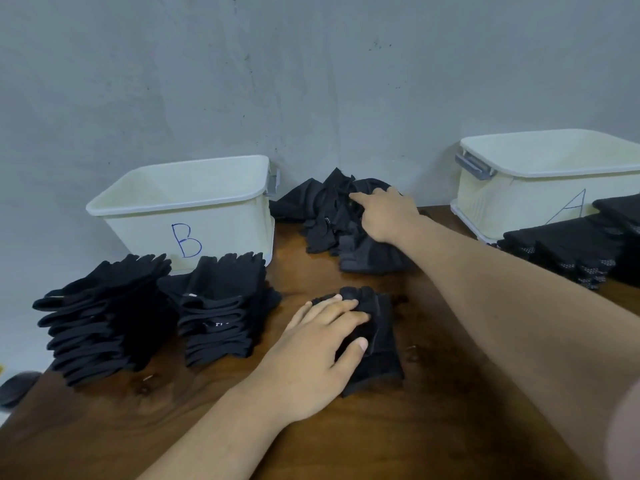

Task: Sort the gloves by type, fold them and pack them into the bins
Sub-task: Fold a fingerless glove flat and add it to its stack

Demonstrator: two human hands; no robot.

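Observation:
A folded black glove point(375, 341) lies on the wooden table point(433, 393) in the middle. My left hand point(318, 344) rests flat on its left part, fingers and thumb lying on the fabric. At the back by the wall is a heap of loose black and grey gloves point(325, 209). My right hand point(384, 213) reaches onto that heap with the index finger stretched out over it; no glove is plainly held. Bin B point(187, 202) stands at the back left and bin A point(540, 188) at the back right, both white.
Two stacks of folded black gloves point(104, 313) point(221, 306) stand in front of bin B. A row of black gloves with white dots point(575, 251) lies before bin A. A dark round object point(17, 388) sits past the table's left edge.

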